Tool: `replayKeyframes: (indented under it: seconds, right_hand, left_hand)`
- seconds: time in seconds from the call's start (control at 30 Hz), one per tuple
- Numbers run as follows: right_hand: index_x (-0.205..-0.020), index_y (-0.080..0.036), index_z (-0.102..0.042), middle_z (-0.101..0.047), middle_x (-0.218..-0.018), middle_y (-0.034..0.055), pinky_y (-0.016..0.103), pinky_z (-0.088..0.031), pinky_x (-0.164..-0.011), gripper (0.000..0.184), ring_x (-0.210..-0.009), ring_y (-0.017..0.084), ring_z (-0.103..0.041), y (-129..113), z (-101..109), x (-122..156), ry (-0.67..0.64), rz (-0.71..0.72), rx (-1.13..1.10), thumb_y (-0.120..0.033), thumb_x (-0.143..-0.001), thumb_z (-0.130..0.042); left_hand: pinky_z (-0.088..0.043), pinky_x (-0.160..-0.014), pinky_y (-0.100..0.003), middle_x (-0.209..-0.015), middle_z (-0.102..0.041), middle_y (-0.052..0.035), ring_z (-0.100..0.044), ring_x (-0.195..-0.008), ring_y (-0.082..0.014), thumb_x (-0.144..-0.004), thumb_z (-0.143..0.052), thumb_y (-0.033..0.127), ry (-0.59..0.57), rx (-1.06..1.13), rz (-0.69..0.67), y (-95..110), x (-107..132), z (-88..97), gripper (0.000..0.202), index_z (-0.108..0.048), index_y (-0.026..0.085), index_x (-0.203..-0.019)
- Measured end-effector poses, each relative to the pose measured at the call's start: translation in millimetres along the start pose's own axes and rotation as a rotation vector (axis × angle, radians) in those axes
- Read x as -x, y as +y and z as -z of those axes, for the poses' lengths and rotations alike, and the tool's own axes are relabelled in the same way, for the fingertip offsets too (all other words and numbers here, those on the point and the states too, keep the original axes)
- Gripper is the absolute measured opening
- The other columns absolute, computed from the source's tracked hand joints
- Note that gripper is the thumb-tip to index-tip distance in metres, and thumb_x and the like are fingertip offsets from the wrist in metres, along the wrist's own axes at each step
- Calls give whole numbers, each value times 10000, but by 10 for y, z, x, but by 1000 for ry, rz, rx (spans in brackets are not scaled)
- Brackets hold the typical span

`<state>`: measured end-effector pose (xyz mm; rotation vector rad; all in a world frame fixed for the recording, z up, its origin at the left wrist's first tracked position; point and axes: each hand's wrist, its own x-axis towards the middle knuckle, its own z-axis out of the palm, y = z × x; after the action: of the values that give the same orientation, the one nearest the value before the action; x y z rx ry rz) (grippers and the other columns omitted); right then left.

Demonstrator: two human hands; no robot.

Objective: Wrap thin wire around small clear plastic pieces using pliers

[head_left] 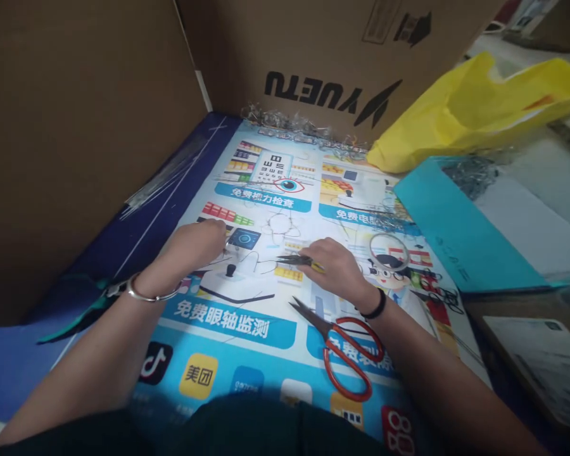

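Observation:
My left hand (204, 244) is closed, its fingertips pinched together. A thin bent wire (255, 261) curves over the printed sheet between that hand and the jaws of the pliers. Small yellow-handled pliers (294, 259) sit in my closed right hand (330, 263), their dark pointed jaws aimed left. Whether the jaws touch the wire I cannot tell. Closer to me, just below my right hand, lie red-handled scissors (335, 335) with their blades apart. Teal-handled pliers (109, 291) rest beside my left forearm, partly hidden by it.
Tall cardboard walls (285, 38) enclose the left and back. Wire scraps (294, 123) are heaped along the back edge. To the right are a yellow bag (460, 114), a turquoise box (456, 228), a wire ring (388, 252) and black loops (439, 291). Straight wires (166, 174) lie at left.

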<state>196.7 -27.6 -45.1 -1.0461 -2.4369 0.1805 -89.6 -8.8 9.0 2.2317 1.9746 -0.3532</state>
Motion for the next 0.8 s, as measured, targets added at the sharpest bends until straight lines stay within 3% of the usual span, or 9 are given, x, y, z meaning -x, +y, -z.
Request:
replayKeyframes:
  seconds: [0.1, 0.33, 0.5, 0.7, 0.8]
  right_hand:
    - [-988, -194, -608, -631, -921, 68, 343, -441, -761, 251, -848, 198, -542, -11, 12, -3, 5, 10, -2, -376, -829, -540]
    - [-992, -188, -608, -632, -888, 66, 346, -450, -757, 247, -834, 197, -547, -1, -1, 4, 7, 9, 3, -360, -825, -551]
    - [-993, -195, -612, -633, -907, 71, 351, -464, -746, 239, -839, 201, -555, 8, -6, 1, 28, 24, -2, -351, -821, -556]
    - [-987, -198, -618, -633, -899, 74, 351, -471, -748, 228, -838, 199, -567, 7, -6, -3, 33, 31, -4, -340, -818, -559]
    - [-984, -205, -620, -633, -883, 72, 354, -475, -739, 223, -825, 199, -573, 7, -8, -3, 44, 27, -14, -339, -816, -561]
  left_hand:
    - [-461, -667, -380, -969, -642, -187, -632, -840, -325, -847, -332, 242, 30, -114, -46, -41, -2, -10, 305, -582, 108, -960]
    - [-411, -579, -299, -853, -665, -130, -642, -748, -266, -871, -302, 235, 105, -16, -1, -71, 22, 66, 270, -542, 143, -954]
    - [-368, -528, -286, -756, -649, -98, -629, -660, -248, -860, -314, 203, 235, 2, -39, -53, 13, 52, 236, -522, 148, -958]
    - [-416, -613, -266, -877, -651, -77, -617, -725, -195, -842, -355, 182, 345, 298, -101, -156, -81, -67, 259, -527, 166, -1036]
    - [-429, -711, -260, -944, -644, -66, -599, -821, -177, -809, -382, 158, 412, 472, -121, -184, -110, -99, 234, -579, 169, -935]
